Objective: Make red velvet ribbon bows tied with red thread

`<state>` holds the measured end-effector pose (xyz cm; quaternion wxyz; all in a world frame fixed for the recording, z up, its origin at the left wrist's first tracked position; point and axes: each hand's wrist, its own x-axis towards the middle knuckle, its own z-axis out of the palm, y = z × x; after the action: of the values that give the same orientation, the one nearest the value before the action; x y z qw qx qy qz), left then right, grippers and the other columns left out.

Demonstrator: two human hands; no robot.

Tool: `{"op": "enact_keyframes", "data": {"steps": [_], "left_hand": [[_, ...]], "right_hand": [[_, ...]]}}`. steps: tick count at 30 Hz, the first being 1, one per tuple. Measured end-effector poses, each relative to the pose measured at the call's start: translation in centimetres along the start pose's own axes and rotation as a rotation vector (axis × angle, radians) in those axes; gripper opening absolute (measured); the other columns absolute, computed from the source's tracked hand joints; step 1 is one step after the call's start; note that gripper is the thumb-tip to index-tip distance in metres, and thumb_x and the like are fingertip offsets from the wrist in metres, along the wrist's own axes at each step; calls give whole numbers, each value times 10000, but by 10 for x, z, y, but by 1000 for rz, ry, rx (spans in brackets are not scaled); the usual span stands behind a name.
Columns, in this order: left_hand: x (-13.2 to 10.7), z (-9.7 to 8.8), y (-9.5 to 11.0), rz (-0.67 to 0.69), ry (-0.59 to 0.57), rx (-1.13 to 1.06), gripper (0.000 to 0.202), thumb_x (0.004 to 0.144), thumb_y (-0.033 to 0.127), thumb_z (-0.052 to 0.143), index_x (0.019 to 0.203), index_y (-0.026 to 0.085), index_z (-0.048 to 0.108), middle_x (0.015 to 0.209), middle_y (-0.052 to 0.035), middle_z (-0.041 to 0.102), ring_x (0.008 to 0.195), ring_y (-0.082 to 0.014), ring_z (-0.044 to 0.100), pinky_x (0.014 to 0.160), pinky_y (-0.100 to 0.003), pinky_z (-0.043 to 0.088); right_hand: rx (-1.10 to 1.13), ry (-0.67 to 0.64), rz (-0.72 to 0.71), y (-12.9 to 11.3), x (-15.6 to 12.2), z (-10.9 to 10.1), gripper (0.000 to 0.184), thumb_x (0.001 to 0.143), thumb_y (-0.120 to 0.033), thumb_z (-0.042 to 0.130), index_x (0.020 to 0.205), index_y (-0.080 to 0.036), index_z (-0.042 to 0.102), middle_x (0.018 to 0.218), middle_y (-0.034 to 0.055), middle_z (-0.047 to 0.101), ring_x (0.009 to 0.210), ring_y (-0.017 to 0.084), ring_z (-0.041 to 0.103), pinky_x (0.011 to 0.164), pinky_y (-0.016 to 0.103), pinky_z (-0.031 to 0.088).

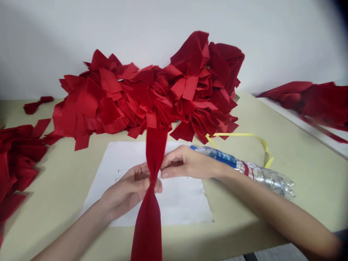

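Note:
A dark red velvet ribbon (148, 221) runs upright through the middle of the view, gathered narrow at its waist. My left hand (136, 185) pinches that narrow part, thumb in front and fingers behind. From the other side my right hand (187, 163) reaches the same waist, its thumb and fingertips close together there. Whether something thin lies between the right fingertips cannot be made out. Beneath both hands is a white paper sheet (190, 206) with a few printed black lines, partly covered by the hands and the ribbon.
A big heap of red ribbon pieces (122, 98) lies along the wall. More red pieces (16, 159) lie at left, others (323, 101) on a white board at right. A crumpled plastic bottle (261, 174) and a yellow strip (244, 135) lie right of the paper.

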<state>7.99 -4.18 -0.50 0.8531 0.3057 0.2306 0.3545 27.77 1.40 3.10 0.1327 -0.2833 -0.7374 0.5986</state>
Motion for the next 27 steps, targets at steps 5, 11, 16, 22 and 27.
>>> {"op": "enact_keyframes", "data": {"steps": [5, 11, 16, 22, 27], "left_hand": [[3, 9, -15, -160, -99, -21, 248, 657, 232, 762, 826, 137, 607, 642, -32, 677, 611, -134, 617, 621, -231, 413], [3, 20, -19, -401, -40, 173, 184, 605, 178, 743, 657, 115, 578, 535, -7, 573, 552, -146, 572, 580, -273, 419], [4, 24, -14, -396, 171, 426, 195, 614, 123, 705, 751, 142, 567, 566, 40, 534, 519, -88, 464, 489, -213, 341], [8, 12, -13, -191, 368, 279, 198, 683, 156, 702, 720, 147, 508, 662, 25, 545, 637, -83, 492, 609, -206, 391], [7, 3, -7, -83, 408, 83, 166, 751, 145, 669, 719, 157, 507, 640, 41, 511, 592, -61, 483, 591, -186, 407]], "right_hand": [[42, -119, -32, 2, 0, 0, 143, 747, -195, 644, 851, -98, 659, 778, 14, 627, 712, 87, 541, 678, 213, 445], [110, -374, 22, 10, 2, -2, 256, 737, -324, 672, 854, -97, 679, 711, 6, 614, 592, 54, 489, 520, 158, 380], [-289, -314, -70, -7, -6, 6, 159, 767, -284, 651, 810, -138, 696, 669, -24, 616, 570, 42, 473, 545, 171, 347], [-828, -8, -82, -35, -21, 18, 195, 870, -189, 502, 794, -164, 680, 780, 17, 647, 724, 111, 559, 646, 239, 357], [-774, 94, -119, -28, -20, 12, 167, 873, -217, 512, 826, -180, 667, 813, 0, 650, 706, 100, 550, 646, 231, 347]]}}
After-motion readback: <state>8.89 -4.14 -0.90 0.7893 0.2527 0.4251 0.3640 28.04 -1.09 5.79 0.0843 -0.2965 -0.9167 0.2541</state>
